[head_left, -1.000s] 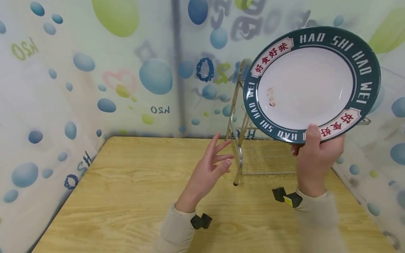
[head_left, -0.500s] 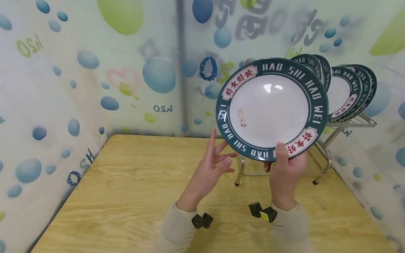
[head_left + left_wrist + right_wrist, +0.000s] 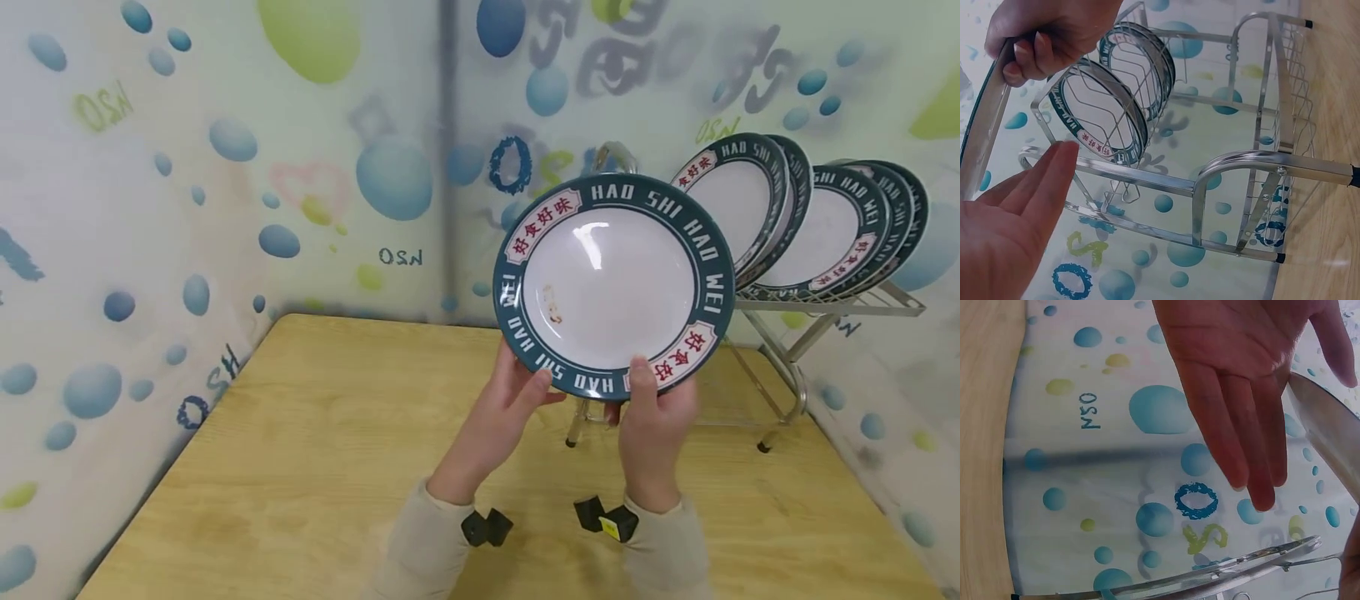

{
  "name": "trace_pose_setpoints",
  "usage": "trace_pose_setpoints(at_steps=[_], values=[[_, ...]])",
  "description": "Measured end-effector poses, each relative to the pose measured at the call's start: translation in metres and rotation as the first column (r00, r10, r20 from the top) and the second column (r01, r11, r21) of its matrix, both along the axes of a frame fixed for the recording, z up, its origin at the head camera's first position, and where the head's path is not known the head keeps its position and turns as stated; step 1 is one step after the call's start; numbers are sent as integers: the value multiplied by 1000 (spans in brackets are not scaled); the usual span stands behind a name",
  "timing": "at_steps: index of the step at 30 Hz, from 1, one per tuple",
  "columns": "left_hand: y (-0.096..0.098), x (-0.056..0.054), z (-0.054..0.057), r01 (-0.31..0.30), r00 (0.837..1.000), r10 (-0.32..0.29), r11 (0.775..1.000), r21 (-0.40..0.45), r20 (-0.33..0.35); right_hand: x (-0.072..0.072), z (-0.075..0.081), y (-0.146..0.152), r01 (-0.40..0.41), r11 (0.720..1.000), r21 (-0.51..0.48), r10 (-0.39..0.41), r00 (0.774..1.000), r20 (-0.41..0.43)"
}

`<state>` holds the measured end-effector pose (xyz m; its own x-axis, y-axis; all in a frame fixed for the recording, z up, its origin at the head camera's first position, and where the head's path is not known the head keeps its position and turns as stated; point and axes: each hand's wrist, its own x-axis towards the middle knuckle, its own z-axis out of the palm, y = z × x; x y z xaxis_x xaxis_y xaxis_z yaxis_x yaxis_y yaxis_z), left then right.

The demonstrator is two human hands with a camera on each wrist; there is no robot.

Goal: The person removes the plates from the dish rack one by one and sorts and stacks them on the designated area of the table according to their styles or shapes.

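A white plate with a dark green lettered rim is held up above the table, its face toward me in the head view. My right hand grips its lower right rim, thumb on the front and fingers behind. My left hand is at the lower left rim, thumb tip beside the edge and fingers partly hidden behind the plate. In the right wrist view the left hand has straight fingers along the plate's back. Edge-on, the plate shows in the left wrist view.
Behind and to the right stands a metal dish rack with several matching plates upright on its upper shelf. Its lower frame is partly hidden by the held plate. The wooden table meets bubble-patterned walls at the back and sides.
My right hand has brought the plate left and down, from in front of the racked plates to my left hand. The plates on the rack have come into view.
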<state>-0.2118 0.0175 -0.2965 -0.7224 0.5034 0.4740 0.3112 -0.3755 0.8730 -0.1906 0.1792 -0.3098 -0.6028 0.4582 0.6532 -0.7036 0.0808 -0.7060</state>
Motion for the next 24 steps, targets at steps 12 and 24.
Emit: trace_pose_setpoints(at_steps=[12,24], values=[[-4,-6,-13,-57,997,55,998,39,50,-5,-8,-11,-98,994,52,94,992,84],[-9,-13,-13,-78,994,71,993,84,87,-5,-6,-9,-118,988,95,108,989,105]])
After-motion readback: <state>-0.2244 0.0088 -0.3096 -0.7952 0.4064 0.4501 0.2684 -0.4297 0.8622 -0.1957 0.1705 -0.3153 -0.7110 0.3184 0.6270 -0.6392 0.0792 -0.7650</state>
